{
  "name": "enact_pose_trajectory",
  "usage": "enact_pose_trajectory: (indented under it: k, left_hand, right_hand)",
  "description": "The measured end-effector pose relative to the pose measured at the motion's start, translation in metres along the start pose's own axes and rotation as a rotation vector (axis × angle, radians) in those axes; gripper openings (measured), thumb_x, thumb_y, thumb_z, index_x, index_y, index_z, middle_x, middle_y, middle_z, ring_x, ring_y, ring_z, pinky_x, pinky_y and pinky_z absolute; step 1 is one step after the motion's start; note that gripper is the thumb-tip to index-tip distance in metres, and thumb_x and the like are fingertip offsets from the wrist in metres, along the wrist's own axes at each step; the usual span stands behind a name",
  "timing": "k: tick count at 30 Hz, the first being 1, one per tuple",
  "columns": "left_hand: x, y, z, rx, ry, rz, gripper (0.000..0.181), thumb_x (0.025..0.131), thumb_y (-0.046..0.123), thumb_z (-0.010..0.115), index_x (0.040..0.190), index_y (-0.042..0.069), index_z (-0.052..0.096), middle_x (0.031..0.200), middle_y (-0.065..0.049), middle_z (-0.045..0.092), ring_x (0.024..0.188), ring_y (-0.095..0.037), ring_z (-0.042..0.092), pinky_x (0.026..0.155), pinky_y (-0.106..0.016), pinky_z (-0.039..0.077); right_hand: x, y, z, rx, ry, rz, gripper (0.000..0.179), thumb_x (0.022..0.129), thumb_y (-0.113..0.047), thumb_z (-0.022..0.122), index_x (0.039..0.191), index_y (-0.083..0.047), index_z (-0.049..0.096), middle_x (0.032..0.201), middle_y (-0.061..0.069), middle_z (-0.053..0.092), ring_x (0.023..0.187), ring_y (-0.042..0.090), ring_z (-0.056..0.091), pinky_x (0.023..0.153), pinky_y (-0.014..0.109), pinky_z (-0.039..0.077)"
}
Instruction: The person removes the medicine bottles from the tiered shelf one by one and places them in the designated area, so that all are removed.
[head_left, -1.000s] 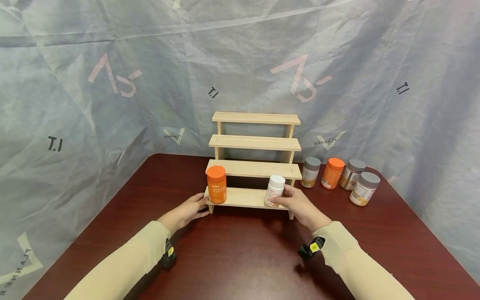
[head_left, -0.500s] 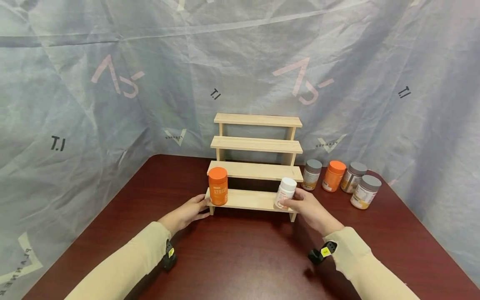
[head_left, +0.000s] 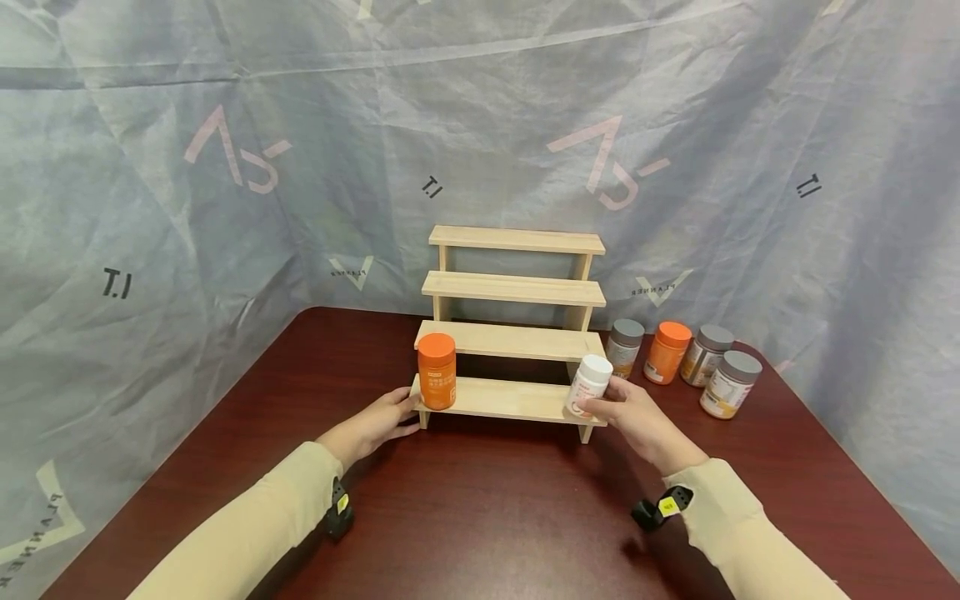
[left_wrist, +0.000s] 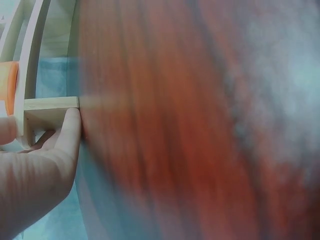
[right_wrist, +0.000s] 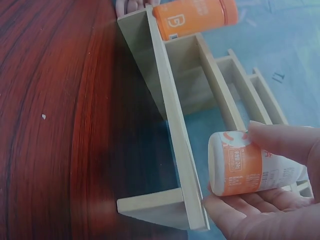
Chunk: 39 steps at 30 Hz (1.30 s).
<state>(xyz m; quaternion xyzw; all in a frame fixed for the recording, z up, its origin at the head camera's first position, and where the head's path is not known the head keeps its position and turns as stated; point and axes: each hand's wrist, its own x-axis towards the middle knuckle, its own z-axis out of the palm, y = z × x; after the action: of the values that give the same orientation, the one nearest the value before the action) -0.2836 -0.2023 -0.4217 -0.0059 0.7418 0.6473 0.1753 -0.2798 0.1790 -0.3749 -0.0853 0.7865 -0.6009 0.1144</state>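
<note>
A stepped wooden display shelf (head_left: 510,398) stands on the table, its boards rising toward the back. My left hand (head_left: 378,421) grips the left end of its lowest board, fingers (left_wrist: 72,127) against the end support. Just inside that end, an orange jar (head_left: 437,375) stands upright on the lowest board. At the other end, my right hand (head_left: 637,421) holds a small white pill bottle (head_left: 587,387) with an orange-and-white label. Thumb and fingers wrap its sides. The bottle leans slightly, and its base is right at the board in the right wrist view (right_wrist: 212,162).
Behind my right hand, several jars stand on the dark red table (head_left: 480,508): grey-lidded ones (head_left: 730,385) and an orange one (head_left: 667,353). One grey-lidded jar (head_left: 624,346) is close by the shelf's right side. A grey printed sheet (head_left: 480,125) hangs behind.
My right hand has carried the white pill bottle rightward along the lowest board to its right end. The left hand keeps its grip on the shelf, and the orange jar stays put.
</note>
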Motion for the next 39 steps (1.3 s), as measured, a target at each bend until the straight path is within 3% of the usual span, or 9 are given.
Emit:
enact_pose_trajectory:
  k: [11, 20, 29, 35, 39]
  left_hand:
    - [-0.001, 0.002, 0.000, -0.021, 0.005, -0.006, 0.049, 0.107, 0.020, 0.035, 0.151, 0.001, 0.023, 0.153, -0.025, 0.029, 0.143, -0.041, 0.027, 0.111, -0.049, 0.041]
    - [-0.001, 0.003, -0.002, -0.027, -0.028, -0.009, 0.051, 0.107, 0.020, 0.034, 0.152, 0.002, 0.019, 0.155, -0.025, 0.026, 0.144, -0.040, 0.025, 0.112, -0.049, 0.040]
    - [-0.001, 0.001, -0.002, -0.038, -0.016, -0.023, 0.052, 0.107, 0.022, 0.036, 0.152, 0.003, 0.020, 0.156, -0.023, 0.026, 0.144, -0.040, 0.025, 0.111, -0.049, 0.040]
    - [-0.003, 0.002, -0.002, -0.031, -0.020, -0.014, 0.051, 0.107, 0.021, 0.035, 0.152, 0.002, 0.019, 0.155, -0.025, 0.025, 0.144, -0.041, 0.024, 0.112, -0.050, 0.039]
    - [-0.003, 0.003, -0.001, -0.031, -0.017, -0.013, 0.050, 0.107, 0.020, 0.035, 0.152, 0.002, 0.020, 0.155, -0.025, 0.026, 0.144, -0.041, 0.025, 0.112, -0.050, 0.039]
  right_hand:
    - [-0.001, 0.002, -0.015, -0.007, 0.064, -0.018, 0.062, 0.092, -0.017, 0.066, 0.143, 0.005, 0.038, 0.139, 0.022, 0.050, 0.105, 0.002, 0.054, 0.112, 0.040, 0.033]
    - [0.000, 0.013, -0.033, -0.073, 0.153, 0.002, 0.065, 0.091, -0.020, 0.066, 0.144, 0.004, 0.036, 0.141, 0.021, 0.048, 0.118, 0.017, 0.050, 0.104, 0.034, 0.038]
    - [0.002, 0.021, -0.051, -0.017, 0.169, 0.076, 0.067, 0.095, -0.015, 0.059, 0.148, 0.007, 0.024, 0.150, 0.027, 0.032, 0.132, 0.030, 0.036, 0.114, 0.047, 0.031]
    - [0.006, 0.033, -0.062, -0.015, 0.211, 0.118, 0.066, 0.095, -0.013, 0.058, 0.147, 0.008, 0.023, 0.148, 0.025, 0.032, 0.131, 0.029, 0.036, 0.111, 0.042, 0.034]
    - [0.007, 0.039, -0.070, -0.030, 0.230, 0.140, 0.068, 0.095, -0.012, 0.057, 0.148, 0.009, 0.021, 0.150, 0.028, 0.028, 0.134, 0.034, 0.033, 0.115, 0.047, 0.031]
